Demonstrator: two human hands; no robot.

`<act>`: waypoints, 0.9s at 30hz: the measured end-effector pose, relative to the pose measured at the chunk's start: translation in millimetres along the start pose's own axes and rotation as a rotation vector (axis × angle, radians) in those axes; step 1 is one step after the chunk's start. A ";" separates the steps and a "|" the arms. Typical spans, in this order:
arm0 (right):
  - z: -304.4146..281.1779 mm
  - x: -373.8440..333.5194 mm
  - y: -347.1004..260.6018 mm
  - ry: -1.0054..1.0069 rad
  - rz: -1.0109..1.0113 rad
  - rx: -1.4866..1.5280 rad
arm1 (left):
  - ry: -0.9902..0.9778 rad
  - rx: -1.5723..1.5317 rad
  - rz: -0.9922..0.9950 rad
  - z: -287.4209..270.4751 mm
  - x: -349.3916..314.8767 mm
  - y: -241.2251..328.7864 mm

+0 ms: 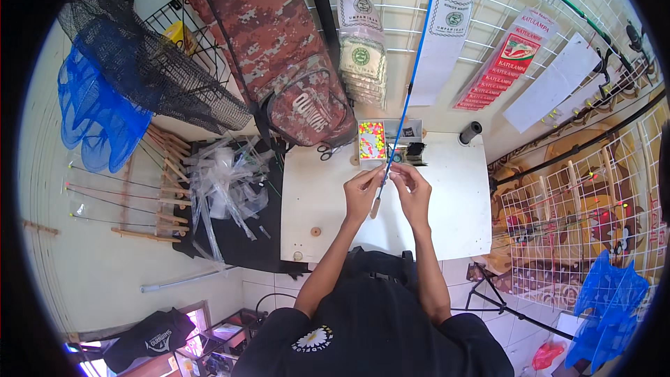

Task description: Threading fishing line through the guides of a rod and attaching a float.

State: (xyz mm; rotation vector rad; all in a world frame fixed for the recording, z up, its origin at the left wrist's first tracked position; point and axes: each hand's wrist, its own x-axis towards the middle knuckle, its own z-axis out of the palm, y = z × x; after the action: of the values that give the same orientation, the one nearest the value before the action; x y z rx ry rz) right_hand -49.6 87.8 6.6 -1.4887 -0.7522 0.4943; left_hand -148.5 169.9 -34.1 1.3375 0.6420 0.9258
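Observation:
A thin blue fishing rod (pixel 419 49) slants from the top of the head view down to the white table, its brownish handle end lying between my wrists. My left hand (pixel 361 192) is closed at the rod's lower part, thumb and fingers pinched together against it. Just right of the rod, my right hand (pixel 413 192) is also closed in a pinch, its fingertips close to the left ones. Whatever small thing those right fingertips hold is too small to make out. Beyond the hands stands a box of small yellow, pink and green pieces (pixel 372 141).
Scissors (pixel 325 153) lie at the white table's (pixel 447 216) far edge, left of the box. A dark cylinder (pixel 470 132) stands at the far right corner. Crumpled clear plastic (pixel 227 182) covers the black surface at left. Packets (pixel 363 56) and a camouflage bag (pixel 300 98) hang behind.

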 end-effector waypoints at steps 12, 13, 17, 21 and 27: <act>17.7 -15.7 8.8 -0.014 -0.015 -0.054 | -0.011 0.495 0.055 -9.9 -3.8 17.4; 17.9 -15.2 10.8 -0.002 -0.008 -0.051 | -0.035 0.572 0.008 -10.8 -3.6 18.3; 18.0 -17.6 22.4 -0.019 0.047 -0.012 | -0.063 0.669 0.029 -14.5 -3.9 20.5; 17.1 -21.3 25.5 -0.064 0.091 -0.088 | -0.102 0.722 0.050 -18.9 -3.5 17.9; 16.9 -23.3 36.4 -0.063 0.105 -0.051 | -0.250 0.968 0.160 -19.7 -2.2 31.9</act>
State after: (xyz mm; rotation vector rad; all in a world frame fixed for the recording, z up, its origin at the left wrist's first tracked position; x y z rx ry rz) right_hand -72.1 84.9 -33.9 -1.5719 -0.7428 0.6078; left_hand -172.3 177.8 -6.0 2.3478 0.8344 0.5429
